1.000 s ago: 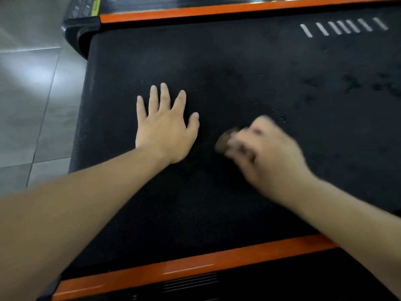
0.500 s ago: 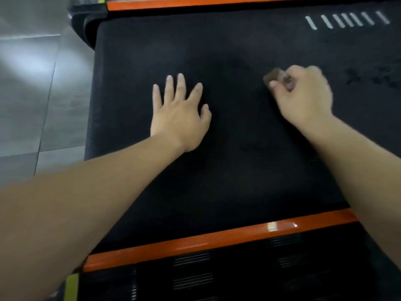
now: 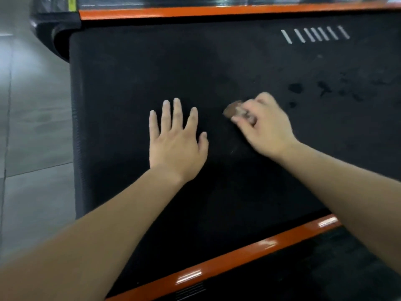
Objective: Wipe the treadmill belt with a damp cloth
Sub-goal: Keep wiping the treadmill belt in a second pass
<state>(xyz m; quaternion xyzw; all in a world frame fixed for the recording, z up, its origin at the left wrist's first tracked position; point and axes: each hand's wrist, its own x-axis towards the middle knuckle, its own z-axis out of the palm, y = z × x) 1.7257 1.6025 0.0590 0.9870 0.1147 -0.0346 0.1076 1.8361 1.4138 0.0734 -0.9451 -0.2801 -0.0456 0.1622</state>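
The black treadmill belt (image 3: 217,61) fills most of the head view. My left hand (image 3: 176,142) lies flat on the belt with its fingers spread and straight. To its right my right hand (image 3: 264,129) has its fingers curled round a small brown cloth (image 3: 233,109), which is bunched up and pressed against the belt; only its left end shows past my fingers. Dark wet spots (image 3: 295,88) mark the belt to the right of that hand. Motion blur softens the right hand.
Orange side rails run along the far edge (image 3: 195,10) and the near edge (image 3: 238,255) of the belt. White stripes (image 3: 314,34) are printed at the belt's far right. Grey floor tiles (image 3: 32,127) lie to the left of the treadmill's end.
My right hand has slid the cloth back toward me and to the left, closer to the left hand. The left hand stays flat on the belt. The camera shifted slightly.
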